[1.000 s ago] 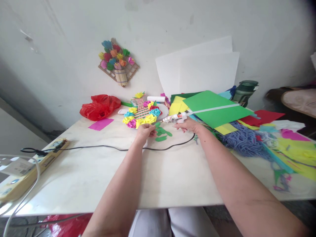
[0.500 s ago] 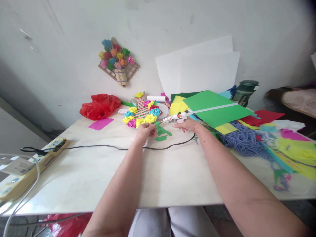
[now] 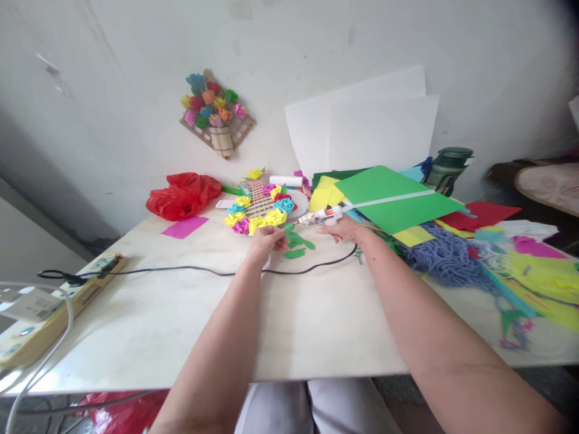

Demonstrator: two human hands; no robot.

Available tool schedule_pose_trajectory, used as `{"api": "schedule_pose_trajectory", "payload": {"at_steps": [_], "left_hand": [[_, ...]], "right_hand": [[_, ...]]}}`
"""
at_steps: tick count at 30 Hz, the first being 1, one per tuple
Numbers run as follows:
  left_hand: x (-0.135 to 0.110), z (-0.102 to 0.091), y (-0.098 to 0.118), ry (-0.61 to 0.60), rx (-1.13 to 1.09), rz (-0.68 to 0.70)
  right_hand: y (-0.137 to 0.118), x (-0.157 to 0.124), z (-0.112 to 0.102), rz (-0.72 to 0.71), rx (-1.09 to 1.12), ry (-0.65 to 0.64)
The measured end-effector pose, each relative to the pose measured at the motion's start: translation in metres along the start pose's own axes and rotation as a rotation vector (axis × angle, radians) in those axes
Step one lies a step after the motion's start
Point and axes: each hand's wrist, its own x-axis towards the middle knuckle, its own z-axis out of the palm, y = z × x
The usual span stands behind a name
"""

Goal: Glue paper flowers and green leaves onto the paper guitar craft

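My left hand (image 3: 266, 239) is pinched on a small green paper leaf (image 3: 287, 228) just below a stick mat ringed with paper flowers (image 3: 261, 206). My right hand (image 3: 346, 229) grips a white glue gun (image 3: 320, 215), its nozzle pointing left at the leaf. More green paper leaves (image 3: 298, 245) lie on the table between both hands. The gun's black cord (image 3: 194, 269) runs left across the table.
A power strip (image 3: 58, 307) sits at the left edge. A red plastic bag (image 3: 183, 194) and a pink paper piece (image 3: 185, 226) lie at the back left. Coloured paper sheets (image 3: 395, 198), blue yarn (image 3: 446, 256) and scraps crowd the right. A flower craft (image 3: 216, 114) hangs on the wall.
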Motion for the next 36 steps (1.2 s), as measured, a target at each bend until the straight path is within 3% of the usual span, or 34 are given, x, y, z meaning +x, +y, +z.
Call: {"api": "schedule_pose_trajectory", "payload": {"at_steps": [16,28,36], "left_hand": [[0.002,-0.001,0.001,0.017,-0.06,0.029],[0.001,-0.001,-0.001,-0.039,-0.043,0.029],[0.002,-0.001,-0.001,0.011,-0.048,0.053]], "right_hand": [[-0.004,-0.003,-0.001,0.026,-0.068,0.006],[-0.01,-0.003,0.003,0.017,-0.056,0.007],[-0.012,-0.006,0.001,0.022,-0.046,-0.001]]}}
